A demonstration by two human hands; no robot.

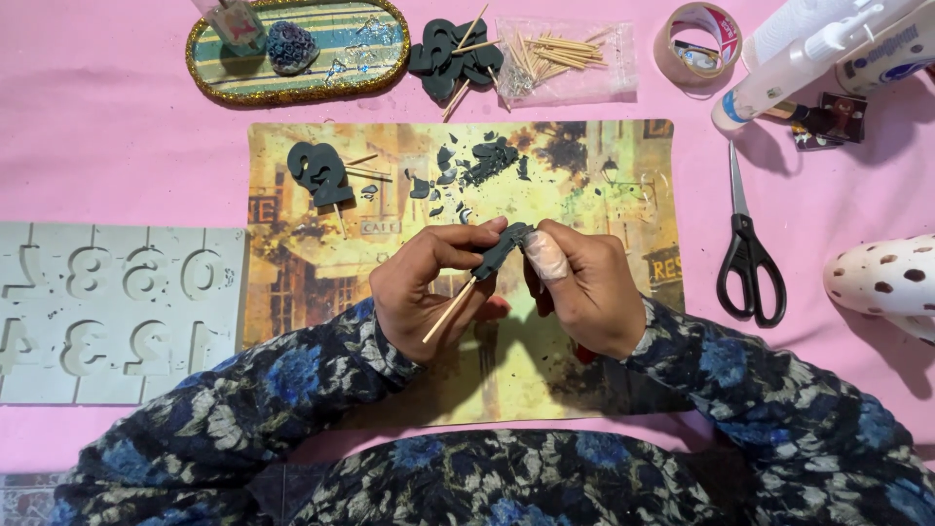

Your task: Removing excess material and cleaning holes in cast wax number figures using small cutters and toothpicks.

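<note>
Pink cloth covered the counter (117, 146), and on it lay a placemat (604, 205) printed with a yellowish street scene. Above the mat's middle both hands met on a dark cast piece (499, 249) mounted on a wooden stick (448, 310). The left hand (419, 282) pinched the piece between thumb and fingertips, the stick slanting down across its palm; the right hand (584, 287) closed its fingertips on the piece's upper end (one fingertip looked wrapped in something pale). The piece's exact shape was hard to make out between the fingers.

Dark crumbs (477, 166) were scattered on the mat beyond the hands, beside a finished dark numeral (319, 173). Left of the mat sat a pale grey numeral mould (117, 312), cut off by the frame edge. Along the far edge lay a clear bag of wooden sticks (565, 58), a roll of tape (697, 41) and a striped oval tray (351, 49). Black-handled scissors (748, 258) lay to the right, well apart from the hands.
</note>
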